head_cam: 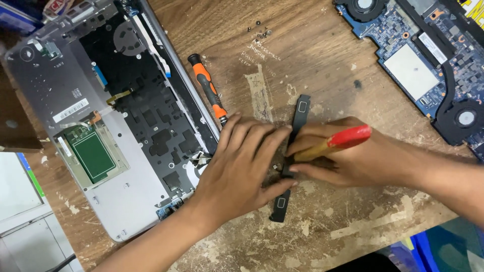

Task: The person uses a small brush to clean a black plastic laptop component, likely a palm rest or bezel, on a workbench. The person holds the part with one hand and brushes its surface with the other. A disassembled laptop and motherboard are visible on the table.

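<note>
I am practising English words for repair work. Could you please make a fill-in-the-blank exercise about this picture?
1. The right hand holds a tool whose handle has a ____ end.
2. Both hands press on a long black ____ lying on the wooden table.
3. The orange-and-black screwdriver lies between the opened laptop case and the ____ hand.
4. The small screws lie in a ____ near the table's far edge.

Missing words: red; strip; left; cluster
</note>
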